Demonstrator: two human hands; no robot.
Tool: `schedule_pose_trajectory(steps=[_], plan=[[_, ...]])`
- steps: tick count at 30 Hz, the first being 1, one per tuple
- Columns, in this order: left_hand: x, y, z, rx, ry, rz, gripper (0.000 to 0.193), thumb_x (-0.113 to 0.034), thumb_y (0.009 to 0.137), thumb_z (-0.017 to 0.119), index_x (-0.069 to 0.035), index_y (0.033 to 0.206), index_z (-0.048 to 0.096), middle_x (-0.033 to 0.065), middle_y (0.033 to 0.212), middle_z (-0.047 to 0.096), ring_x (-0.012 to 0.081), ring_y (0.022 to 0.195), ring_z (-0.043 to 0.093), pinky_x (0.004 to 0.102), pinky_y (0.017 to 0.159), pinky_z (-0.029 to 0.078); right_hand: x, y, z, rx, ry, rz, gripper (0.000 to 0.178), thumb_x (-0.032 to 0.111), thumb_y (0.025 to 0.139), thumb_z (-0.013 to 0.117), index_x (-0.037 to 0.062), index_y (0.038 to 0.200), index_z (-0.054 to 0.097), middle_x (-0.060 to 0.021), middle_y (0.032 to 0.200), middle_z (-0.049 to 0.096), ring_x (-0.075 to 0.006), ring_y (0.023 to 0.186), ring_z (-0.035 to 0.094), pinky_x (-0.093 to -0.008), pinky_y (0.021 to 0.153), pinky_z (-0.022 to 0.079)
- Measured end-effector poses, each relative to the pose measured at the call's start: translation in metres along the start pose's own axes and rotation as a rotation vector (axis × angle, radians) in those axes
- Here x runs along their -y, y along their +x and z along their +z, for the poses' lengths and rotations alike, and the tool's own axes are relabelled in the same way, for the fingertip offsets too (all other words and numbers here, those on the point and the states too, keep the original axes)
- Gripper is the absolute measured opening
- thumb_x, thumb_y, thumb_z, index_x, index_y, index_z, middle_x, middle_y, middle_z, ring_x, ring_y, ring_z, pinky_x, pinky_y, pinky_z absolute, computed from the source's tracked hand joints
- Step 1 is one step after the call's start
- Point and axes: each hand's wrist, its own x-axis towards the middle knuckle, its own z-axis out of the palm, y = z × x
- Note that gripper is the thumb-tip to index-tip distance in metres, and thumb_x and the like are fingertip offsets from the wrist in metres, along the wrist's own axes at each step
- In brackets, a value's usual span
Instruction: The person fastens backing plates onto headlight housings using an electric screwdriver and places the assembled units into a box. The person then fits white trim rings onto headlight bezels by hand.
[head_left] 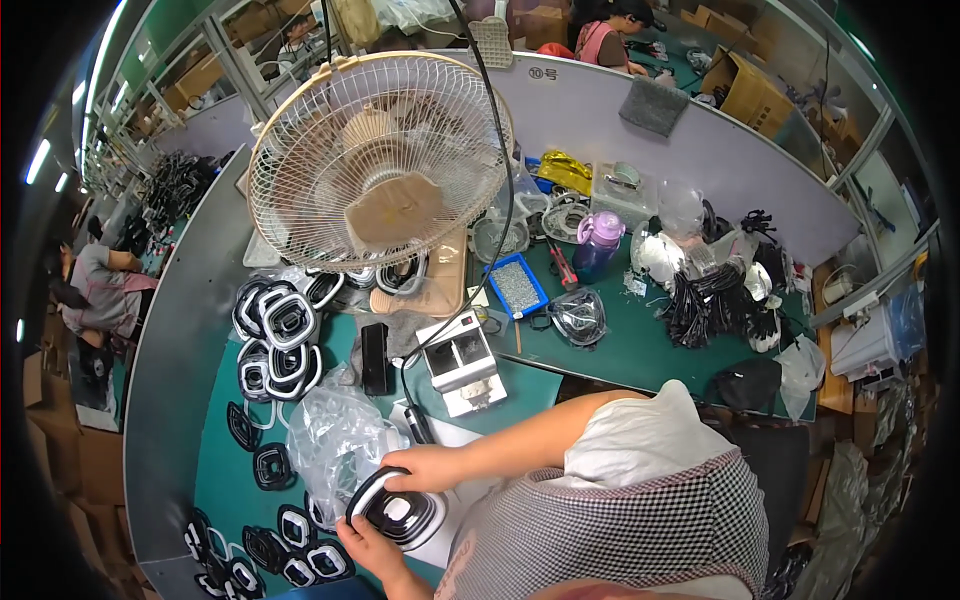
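While the long green-topped counter (640, 350) curves across the whole view, a round white wire-caged desk fan (378, 160) stands on it straight ahead, its cage facing the person. Beside and below the fan, toward the left, lies a heap of black rounded-square frames with white rims (277, 340), and more loose black frames (262, 555) are scattered along the counter's near left edge. A crumpled clear plastic bag (335, 435) sits just in front of the person, between those two groups. Near the middle stands a small white box-shaped machine (462, 365) with a black cable running up from it, and a flat black rectangular block (374, 358) lies just to its left. Farther back is a blue shallow tray filled with small grey parts (516, 285), and beyond that a purple plastic drinking bottle (600, 240). A bundle of black cables (715, 300) is piled on the right.

Closest to the person, a black rounded-square frame with a white band along its edge (397, 510) is held over the counter's near edge, just beside the plastic bag. The right hand (425, 468) lies over its upper edge, grip pressed down onto the frame. The left hand (372, 548) supports it from below, fingers curled against the lower left edge, pinching it.
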Motion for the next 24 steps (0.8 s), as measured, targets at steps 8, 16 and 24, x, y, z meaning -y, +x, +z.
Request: schedule_pose_trajectory(steps=[8,16,24], plan=[[-0.036,-0.025,0.018,-0.087,-0.051,-0.041,0.037,-0.028,0.1,0.044,0.008,0.109,0.048,0.0199,0.098,0.056,0.0287,0.087,0.052,0.039,0.081,0.043,-0.007,-0.004,0.015,-0.193,0.106,-0.095,0.028,0.029,0.092,0.058,0.0035,0.104,0.058,-0.0186,0.091,0.064,-0.0363,0.086,0.062,-0.0424,0.075,0.047],[-0.041,-0.014,0.01,0.105,0.386,0.258,0.028,-0.019,0.094,0.046,0.005,0.106,0.053,0.0248,0.096,0.058,0.0428,0.088,0.055,0.0468,0.079,0.043,0.006,0.003,-0.001,-0.026,-0.149,-0.128,0.031,0.033,0.089,0.06,0.0046,0.1,0.058,-0.0199,0.088,0.063,-0.0401,0.085,0.06,-0.0466,0.072,0.047],[-0.056,-0.009,0.008,0.259,0.411,0.331,0.03,-0.03,0.09,0.056,0.0,0.086,0.056,0.019,0.079,0.058,0.0416,0.074,0.057,0.0488,0.064,0.044,0.016,-0.006,0.003,0.049,-0.114,-0.093,0.031,0.034,0.089,0.059,0.0054,0.1,0.059,-0.018,0.09,0.064,-0.039,0.088,0.061,-0.0458,0.075,0.047]])
